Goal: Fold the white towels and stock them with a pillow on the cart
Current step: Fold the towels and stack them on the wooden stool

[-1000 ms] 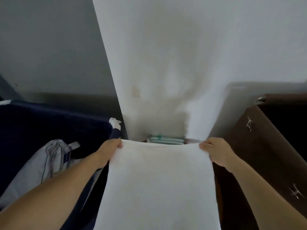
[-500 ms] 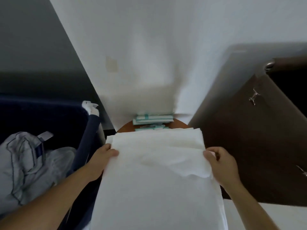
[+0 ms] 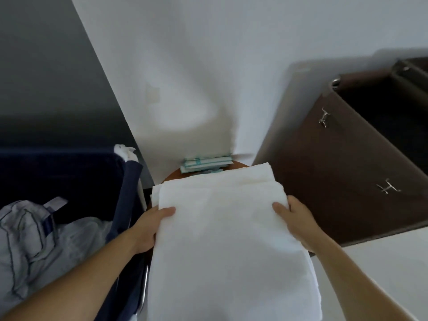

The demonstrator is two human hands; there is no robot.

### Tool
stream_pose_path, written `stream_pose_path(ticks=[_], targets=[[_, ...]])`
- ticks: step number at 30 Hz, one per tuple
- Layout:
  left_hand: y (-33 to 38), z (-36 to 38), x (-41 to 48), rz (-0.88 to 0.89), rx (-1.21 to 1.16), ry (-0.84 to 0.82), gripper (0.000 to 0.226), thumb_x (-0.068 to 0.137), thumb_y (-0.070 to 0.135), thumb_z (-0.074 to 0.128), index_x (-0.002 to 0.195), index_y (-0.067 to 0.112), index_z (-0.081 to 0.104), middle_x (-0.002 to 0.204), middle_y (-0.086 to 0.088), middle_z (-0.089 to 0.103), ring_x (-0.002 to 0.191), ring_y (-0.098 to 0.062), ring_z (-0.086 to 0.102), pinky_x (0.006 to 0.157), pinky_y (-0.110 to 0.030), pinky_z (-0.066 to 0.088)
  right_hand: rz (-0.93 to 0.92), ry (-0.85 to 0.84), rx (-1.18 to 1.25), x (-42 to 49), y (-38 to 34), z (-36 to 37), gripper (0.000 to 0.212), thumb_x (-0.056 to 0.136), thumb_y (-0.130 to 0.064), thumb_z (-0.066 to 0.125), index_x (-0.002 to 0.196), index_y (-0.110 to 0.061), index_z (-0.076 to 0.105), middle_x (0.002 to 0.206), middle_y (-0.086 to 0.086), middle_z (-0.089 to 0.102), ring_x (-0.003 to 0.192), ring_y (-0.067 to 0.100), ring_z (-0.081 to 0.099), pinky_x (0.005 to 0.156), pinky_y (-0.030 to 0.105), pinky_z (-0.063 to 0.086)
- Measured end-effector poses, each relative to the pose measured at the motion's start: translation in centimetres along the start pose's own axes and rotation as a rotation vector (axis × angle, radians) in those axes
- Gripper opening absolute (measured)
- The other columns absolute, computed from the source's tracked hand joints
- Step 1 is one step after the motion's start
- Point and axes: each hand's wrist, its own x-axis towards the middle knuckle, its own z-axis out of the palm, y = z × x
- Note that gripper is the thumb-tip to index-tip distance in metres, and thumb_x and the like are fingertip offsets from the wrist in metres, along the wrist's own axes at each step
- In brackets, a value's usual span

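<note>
Progress: a white towel (image 3: 222,239) is held folded over into several layers, so the folding of this piece is judged well advanced but not finished.
Left hand (image 3: 148,228): the towel's left edge is gripped, thumb on top, fingers (image 3: 165,210) curled round the edge.
Right hand (image 3: 295,222): the right edge is gripped the same way, the thumb lying on the cloth and the other fingers hidden beneath it.
Towel position: it is stretched between the two hands, its far layered edges reaching past the fingers and its near end hanging toward the person.
Left to do: judged to be a further fold, then stacking; other towels are not seen, and neither a pillow nor a cart can be told for certain.
Surface: a round brown tabletop (image 3: 172,176) is glimpsed just beyond the fingers, mostly covered by the towel.
Packets: a small pile of white-and-teal packets (image 3: 206,162) is seen on the tabletop's far side, beyond the towel.
Left of the fingers: a dark blue bin (image 3: 69,172) holding crumpled pale linen (image 3: 41,242) is seen.
Right of the fingers: a brown cabinet (image 3: 342,181) with metal hooks (image 3: 324,118) is seen, well apart from the towel.
Room: a white wall (image 3: 220,66) stands beyond everything, with a grey wall (image 3: 41,66) to the left.
</note>
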Motion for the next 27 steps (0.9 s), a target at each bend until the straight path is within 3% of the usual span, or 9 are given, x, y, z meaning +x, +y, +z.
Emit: stream_pose_path(ticks=[3, 6, 9, 11, 15, 23, 25, 27], targets=[[-0.2, -0.5, -2.7, -0.041, 0.013, -0.125, 0.041, 0.093, 0.017, 0.061, 0.132, 0.007, 0.054, 0.123, -0.019, 0.066, 0.112, -0.041, 0.064, 0.099, -0.056, 0.047, 0.007, -0.148, 0.195, -3.4, 0.5, -1.2, 0.009, 0.097, -0.021, 0.061, 0.106, -0.02, 0.063, 0.102, 0.006, 0.073, 0.094, 0.027, 0.07, 0.086, 0.047, 0.057], [-1.4, -2.4, -4.9, -0.113, 0.044, -0.231, 0.052, 0.085, 0.015, 0.071, 0.133, 0.003, 0.054, 0.128, -0.022, 0.063, 0.117, -0.042, 0.061, 0.099, -0.055, 0.046, 0.117, -0.301, 0.282, -5.9, 2.6, -3.6, 0.016, 0.095, -0.011, 0.062, 0.111, -0.009, 0.063, 0.098, 0.012, 0.076, 0.09, 0.032, 0.073, 0.078, 0.044, 0.06], [-2.5, -2.6, -5.3, -0.13, 0.125, -0.307, 0.071, 0.075, 0.022, 0.081, 0.137, 0.006, 0.051, 0.135, -0.021, 0.059, 0.124, -0.041, 0.056, 0.108, -0.058, 0.039, 0.122, -0.266, 0.197, -6.2, 4.7, -5.1, 0.019, 0.091, -0.009, 0.067, 0.11, -0.007, 0.061, 0.094, 0.012, 0.076, 0.088, 0.035, 0.073, 0.082, 0.052, 0.059], [-2.3, -1.2, -5.0, -0.063, 0.121, -0.253, 0.072, 0.075, 0.025, 0.083, 0.137, 0.008, 0.051, 0.131, -0.018, 0.062, 0.12, -0.039, 0.06, 0.106, -0.056, 0.041, 0.064, -0.21, 0.158, -5.5, 4.9, -5.7, 0.019, 0.091, -0.013, 0.068, 0.108, -0.011, 0.061, 0.093, 0.009, 0.075, 0.088, 0.034, 0.072, 0.084, 0.055, 0.057], [0.0, 1.7, -3.8, 0.14, 0.015, -0.096, 0.037, 0.095, 0.017, 0.058, 0.132, 0.013, 0.055, 0.124, -0.016, 0.067, 0.115, -0.038, 0.063, 0.102, -0.055, 0.045, -0.053, -0.093, 0.226, -3.3, 3.6, -5.9, 0.013, 0.093, -0.018, 0.066, 0.105, -0.017, 0.061, 0.096, 0.01, 0.072, 0.089, 0.033, 0.07, 0.08, 0.049, 0.057], [-4.3, 1.3, 1.1, 0.032, 0.209, 0.193, 0.032, 0.098, 0.02, 0.059, 0.129, 0.011, 0.057, 0.116, -0.013, 0.069, 0.103, -0.034, 0.067, 0.089, -0.048, 0.055, 0.073, 0.097, -0.185, 1.0, 6.6, -0.8, 0.008, 0.097, -0.026, 0.058, 0.104, -0.022, 0.055, 0.103, 0.002, 0.067, 0.083, 0.018, 0.059, 0.079, 0.038, 0.051], [-4.6, 1.4, 1.4, 0.11, 0.327, 0.244, 0.037, 0.095, 0.024, 0.063, 0.129, 0.011, 0.054, 0.119, -0.01, 0.067, 0.1, -0.028, 0.066, 0.087, -0.046, 0.055, 0.071, 0.139, -0.195, 0.6, 6.5, -0.3, 0.022, 0.095, -0.034, 0.059, 0.114, -0.023, 0.054, 0.102, -0.002, 0.064, 0.085, 0.018, 0.059, 0.076, 0.037, 0.05], [-4.6, 1.4, 0.9, 0.191, 0.426, 0.343, 0.046, 0.091, 0.024, 0.068, 0.129, 0.013, 0.045, 0.119, -0.006, 0.061, 0.097, -0.021, 0.062, 0.078, -0.035, 0.053, 0.04, 0.171, -0.186, -0.1, 6.5, -0.1, 0.055, 0.087, -0.048, 0.067, 0.132, -0.023, 0.049, 0.119, -0.003, 0.059, 0.105, 0.022, 0.058, 0.087, 0.04, 0.051]])
